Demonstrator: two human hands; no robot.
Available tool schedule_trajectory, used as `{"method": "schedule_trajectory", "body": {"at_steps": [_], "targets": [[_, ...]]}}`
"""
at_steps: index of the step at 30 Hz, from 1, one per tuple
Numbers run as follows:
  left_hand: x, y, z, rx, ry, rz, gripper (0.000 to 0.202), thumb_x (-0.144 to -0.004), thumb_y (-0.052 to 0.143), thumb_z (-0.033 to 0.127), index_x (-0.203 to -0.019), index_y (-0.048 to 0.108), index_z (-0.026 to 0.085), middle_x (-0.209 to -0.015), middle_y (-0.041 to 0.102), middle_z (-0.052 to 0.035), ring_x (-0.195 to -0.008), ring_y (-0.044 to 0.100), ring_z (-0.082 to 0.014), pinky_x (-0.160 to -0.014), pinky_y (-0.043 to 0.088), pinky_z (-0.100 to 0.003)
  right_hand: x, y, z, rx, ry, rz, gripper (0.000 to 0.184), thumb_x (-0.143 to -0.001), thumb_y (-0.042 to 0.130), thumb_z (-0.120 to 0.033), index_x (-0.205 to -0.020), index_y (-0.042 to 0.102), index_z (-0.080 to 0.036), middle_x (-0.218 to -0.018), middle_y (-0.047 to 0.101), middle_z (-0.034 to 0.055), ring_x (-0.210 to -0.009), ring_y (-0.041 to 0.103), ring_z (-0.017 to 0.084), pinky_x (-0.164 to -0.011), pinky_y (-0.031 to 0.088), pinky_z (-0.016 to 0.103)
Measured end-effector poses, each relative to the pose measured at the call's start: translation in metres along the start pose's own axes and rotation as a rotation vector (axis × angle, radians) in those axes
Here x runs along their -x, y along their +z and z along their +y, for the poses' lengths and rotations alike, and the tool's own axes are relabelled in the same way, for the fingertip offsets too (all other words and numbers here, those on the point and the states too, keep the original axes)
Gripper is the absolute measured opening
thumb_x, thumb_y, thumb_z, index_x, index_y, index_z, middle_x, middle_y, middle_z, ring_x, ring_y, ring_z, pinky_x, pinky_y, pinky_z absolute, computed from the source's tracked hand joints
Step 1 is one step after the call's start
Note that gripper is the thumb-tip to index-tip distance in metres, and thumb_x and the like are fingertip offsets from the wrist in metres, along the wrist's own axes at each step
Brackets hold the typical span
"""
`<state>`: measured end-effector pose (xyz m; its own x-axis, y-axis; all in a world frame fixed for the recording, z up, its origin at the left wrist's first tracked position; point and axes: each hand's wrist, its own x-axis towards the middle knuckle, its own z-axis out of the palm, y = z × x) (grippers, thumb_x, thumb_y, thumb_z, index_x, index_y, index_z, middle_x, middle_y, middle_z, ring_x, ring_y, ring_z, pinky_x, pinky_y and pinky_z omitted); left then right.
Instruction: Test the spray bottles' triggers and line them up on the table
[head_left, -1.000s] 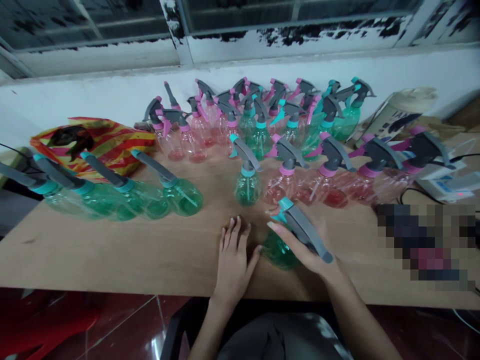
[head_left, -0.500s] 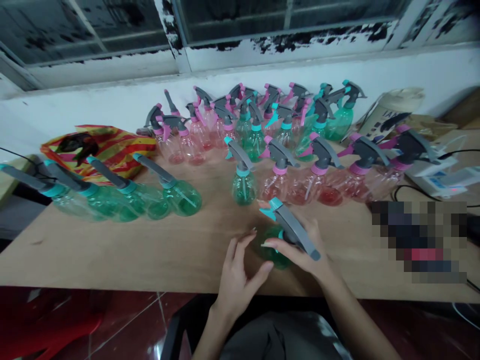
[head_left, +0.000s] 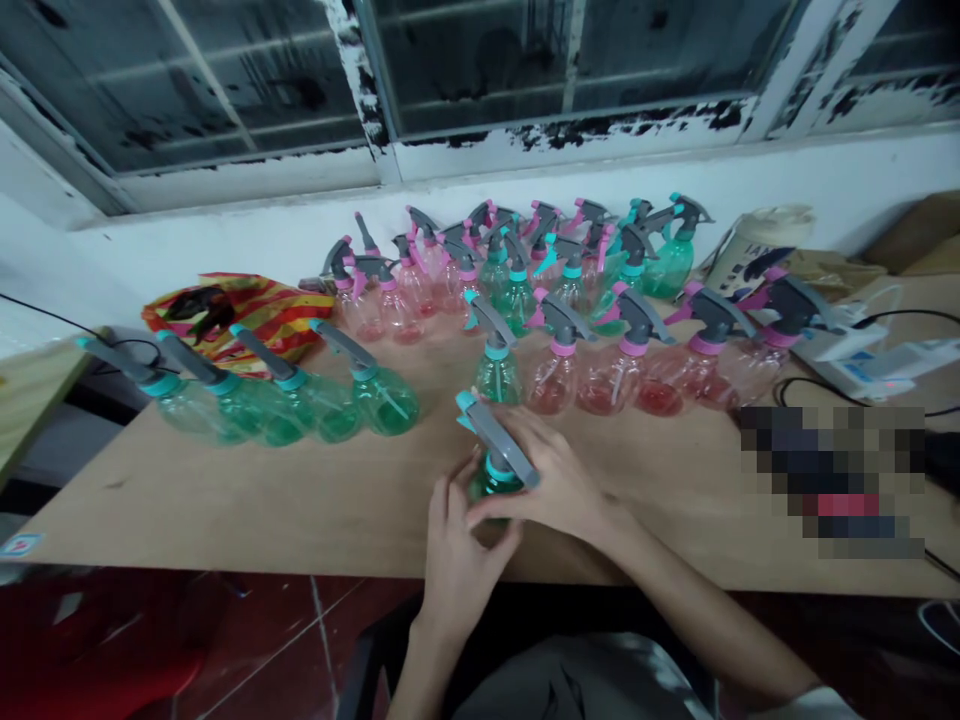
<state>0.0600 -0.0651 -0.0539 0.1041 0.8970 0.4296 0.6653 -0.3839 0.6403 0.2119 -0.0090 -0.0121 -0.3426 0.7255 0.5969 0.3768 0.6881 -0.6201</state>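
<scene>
A green spray bottle (head_left: 499,482) with a grey and turquoise trigger head is in front of me, its lower part hidden by my fingers. My right hand (head_left: 562,480) is closed round the bottle just below the head, from the right. On the other side, my left hand (head_left: 459,545) curls its fingers and thumb about the bottle's body. Just behind stands another green spray bottle (head_left: 497,375), beside a row of pink spray bottles (head_left: 553,380) running right. To the left is a row of green spray bottles (head_left: 386,400).
Many more pink and green bottles (head_left: 517,295) crowd the back by the wall. A striped plastic bag (head_left: 262,315) lies at the back left. On the right are a white power strip (head_left: 847,355), cables and a blurred-out patch. The wooden table's (head_left: 262,510) front edge is near me.
The held bottle has moved left in the picture, and my right hand with it. My left hand's fingers, apart from the bottle before, now close about it. The camera view has shifted.
</scene>
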Motion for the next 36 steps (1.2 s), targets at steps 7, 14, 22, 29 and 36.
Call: {"method": "schedule_trajectory", "body": {"at_steps": [7, 14, 22, 29, 36], "targets": [[-0.030, -0.023, -0.027, -0.321, -0.043, 0.171, 0.059, -0.088, 0.059, 0.051, -0.137, 0.047, 0.020, -0.116, 0.053, -0.0137, -0.106, 0.051, -0.0308, -0.093, 0.046, -0.052, -0.005, -0.030, -0.003, -0.009, 0.233, 0.086, 0.041, -0.073, 0.076, -0.050, -0.102, 0.066, -0.023, -0.086, 0.072, 0.0027, -0.074, 0.068, 0.018, -0.064, 0.054, 0.030], [-0.063, -0.030, -0.043, -0.629, -0.036, 0.226, 0.066, -0.085, 0.059, 0.059, -0.136, 0.052, 0.018, -0.101, 0.052, -0.0122, -0.097, 0.051, -0.0311, -0.088, 0.047, -0.049, -0.045, -0.042, -0.004, 0.282, 0.154, 0.329, 0.021, -0.088, 0.063, -0.040, -0.090, 0.066, -0.020, -0.070, 0.069, 0.0000, -0.053, 0.059, 0.012, -0.057, 0.046, 0.027], [-0.086, -0.031, -0.045, -0.675, -0.143, 0.127, 0.067, -0.086, 0.059, 0.056, -0.141, 0.046, 0.020, -0.101, 0.057, -0.0115, -0.097, 0.059, -0.0300, -0.076, 0.052, -0.038, -0.095, -0.031, 0.006, 0.664, 0.233, 0.258, 0.039, -0.087, 0.062, -0.043, -0.109, 0.063, -0.011, -0.098, 0.072, 0.0166, -0.080, 0.069, 0.029, -0.066, 0.048, 0.037], [-0.097, -0.028, -0.048, -0.632, -0.150, 0.078, 0.071, -0.087, 0.056, 0.058, -0.143, 0.041, 0.017, -0.098, 0.067, -0.0152, -0.087, 0.068, -0.0342, -0.062, 0.052, -0.037, -0.117, -0.017, 0.013, 0.855, 0.391, 0.015, 0.035, -0.089, 0.060, -0.039, -0.106, 0.066, -0.009, -0.078, 0.072, 0.0167, -0.070, 0.069, 0.030, -0.059, 0.047, 0.036], [-0.100, -0.032, -0.046, -0.549, -0.220, 0.033, 0.081, -0.084, 0.060, 0.060, -0.146, 0.034, 0.015, -0.080, 0.070, -0.0099, -0.077, 0.070, -0.0315, -0.063, 0.052, -0.037, -0.118, -0.016, 0.011, 0.897, 0.343, -0.021, 0.026, -0.088, 0.060, -0.036, -0.095, 0.071, -0.013, -0.073, 0.072, 0.0149, -0.065, 0.068, 0.028, -0.053, 0.044, 0.034]]}}
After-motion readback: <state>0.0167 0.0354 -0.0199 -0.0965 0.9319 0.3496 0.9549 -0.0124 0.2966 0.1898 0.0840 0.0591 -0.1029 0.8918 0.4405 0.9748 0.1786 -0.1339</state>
